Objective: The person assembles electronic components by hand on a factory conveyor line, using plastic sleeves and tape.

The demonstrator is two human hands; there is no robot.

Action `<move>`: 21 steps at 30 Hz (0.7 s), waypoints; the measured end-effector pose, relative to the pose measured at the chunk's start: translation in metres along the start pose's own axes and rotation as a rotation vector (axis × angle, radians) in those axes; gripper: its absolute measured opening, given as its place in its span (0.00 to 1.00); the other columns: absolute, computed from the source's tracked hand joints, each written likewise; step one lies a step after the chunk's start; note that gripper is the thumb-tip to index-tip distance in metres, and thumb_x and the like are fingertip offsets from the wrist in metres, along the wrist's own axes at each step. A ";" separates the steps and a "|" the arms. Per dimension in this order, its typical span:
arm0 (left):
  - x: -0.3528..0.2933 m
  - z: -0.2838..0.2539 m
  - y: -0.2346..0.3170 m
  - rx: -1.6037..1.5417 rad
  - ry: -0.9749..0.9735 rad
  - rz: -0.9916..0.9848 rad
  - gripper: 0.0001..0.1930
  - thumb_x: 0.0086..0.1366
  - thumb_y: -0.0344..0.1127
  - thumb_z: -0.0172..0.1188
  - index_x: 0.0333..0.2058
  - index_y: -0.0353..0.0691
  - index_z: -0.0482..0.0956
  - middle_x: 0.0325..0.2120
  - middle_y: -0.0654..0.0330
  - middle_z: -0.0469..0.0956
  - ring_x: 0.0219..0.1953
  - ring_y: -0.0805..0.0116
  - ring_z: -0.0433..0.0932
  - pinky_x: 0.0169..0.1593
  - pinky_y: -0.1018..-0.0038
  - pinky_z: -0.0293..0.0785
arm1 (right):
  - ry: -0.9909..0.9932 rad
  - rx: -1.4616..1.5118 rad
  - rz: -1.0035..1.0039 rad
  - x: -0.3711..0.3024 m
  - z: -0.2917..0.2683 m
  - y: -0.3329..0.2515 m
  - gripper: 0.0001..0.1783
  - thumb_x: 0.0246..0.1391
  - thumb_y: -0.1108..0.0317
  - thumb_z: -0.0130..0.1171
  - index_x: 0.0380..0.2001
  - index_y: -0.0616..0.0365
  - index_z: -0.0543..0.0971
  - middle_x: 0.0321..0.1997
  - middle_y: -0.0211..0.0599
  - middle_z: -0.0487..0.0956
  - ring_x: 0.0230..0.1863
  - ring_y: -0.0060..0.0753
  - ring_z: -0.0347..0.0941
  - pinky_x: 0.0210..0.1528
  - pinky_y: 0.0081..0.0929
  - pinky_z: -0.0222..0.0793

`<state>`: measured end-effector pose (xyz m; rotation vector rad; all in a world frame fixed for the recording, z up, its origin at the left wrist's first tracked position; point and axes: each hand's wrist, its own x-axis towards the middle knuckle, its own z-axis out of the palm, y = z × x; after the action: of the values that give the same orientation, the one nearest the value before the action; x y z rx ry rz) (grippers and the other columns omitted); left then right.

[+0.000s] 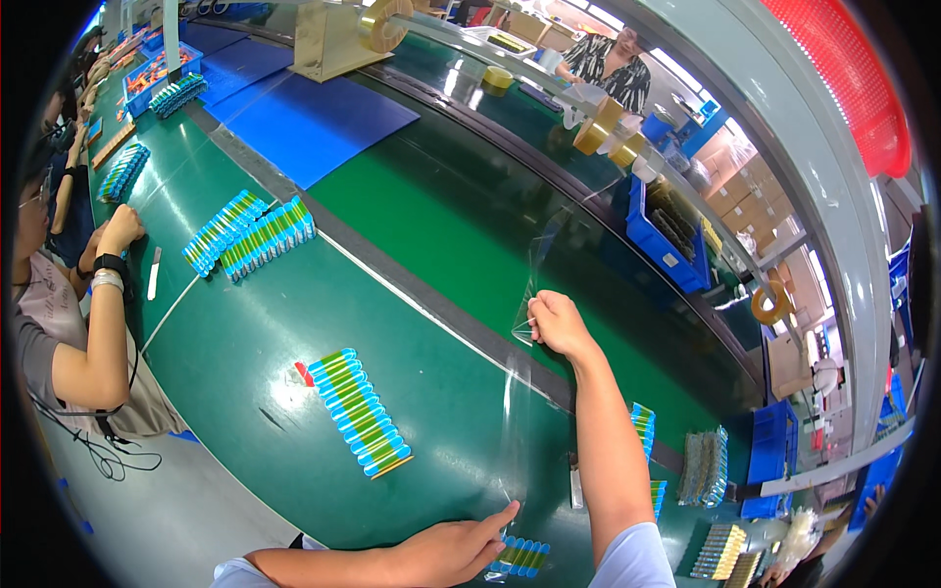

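My right hand (557, 321) is closed in a fist above the green belt, gripping a strip of clear tape (511, 392). The strip runs down towards my left hand, and a crumpled clear length rises above the fist. Low in the view, my left hand (446, 554) has its index finger stretched out and its other fingers partly curled. It lies beside a short row of slim blue pieces with a green band (524, 557), partly hidden by the hand. A longer row of such pieces (361, 412) lies on the green table (235, 392), with a red tab at its upper end.
More banded rows (250, 235) lie at the left, near a co-worker's hand (123, 227) and a thin white-handled tool (154, 274). Tape rolls (608, 127) hang on a rail beyond the belt (431, 225). Blue bins (667, 235) stand at the right.
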<state>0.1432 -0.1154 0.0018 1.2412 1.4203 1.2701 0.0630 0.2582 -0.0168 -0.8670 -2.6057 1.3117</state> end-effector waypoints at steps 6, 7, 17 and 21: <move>-0.001 -0.001 0.002 0.010 0.008 -0.020 0.26 0.69 0.31 0.53 0.64 0.31 0.62 0.33 0.43 0.80 0.37 0.41 0.81 0.41 0.54 0.76 | -0.031 0.030 -0.016 -0.001 -0.001 -0.001 0.18 0.68 0.64 0.49 0.24 0.61 0.74 0.21 0.35 0.77 0.19 0.24 0.75 0.23 0.26 0.70; 0.001 -0.001 0.003 0.010 0.005 -0.023 0.26 0.69 0.31 0.53 0.64 0.31 0.62 0.33 0.43 0.80 0.37 0.41 0.81 0.41 0.54 0.76 | -0.029 0.031 -0.015 -0.001 -0.003 0.002 0.18 0.68 0.64 0.49 0.24 0.61 0.74 0.21 0.35 0.77 0.19 0.24 0.75 0.23 0.26 0.70; -0.001 0.002 -0.003 -0.003 0.001 -0.012 0.27 0.68 0.31 0.55 0.65 0.32 0.63 0.34 0.46 0.80 0.37 0.43 0.81 0.42 0.55 0.76 | -0.035 0.470 -0.032 -0.009 -0.009 0.011 0.15 0.66 0.66 0.47 0.26 0.61 0.74 0.24 0.36 0.76 0.25 0.30 0.76 0.32 0.31 0.73; -0.001 0.001 -0.004 0.012 -0.029 0.079 0.28 0.66 0.30 0.58 0.64 0.33 0.64 0.32 0.49 0.79 0.35 0.47 0.80 0.41 0.57 0.76 | 0.024 0.874 -0.093 -0.026 -0.005 0.024 0.14 0.67 0.67 0.45 0.29 0.61 0.74 0.30 0.40 0.77 0.37 0.38 0.77 0.46 0.38 0.74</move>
<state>0.1439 -0.1163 -0.0020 1.3304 1.3715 1.2926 0.0970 0.2594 -0.0277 -0.5697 -1.6937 2.0913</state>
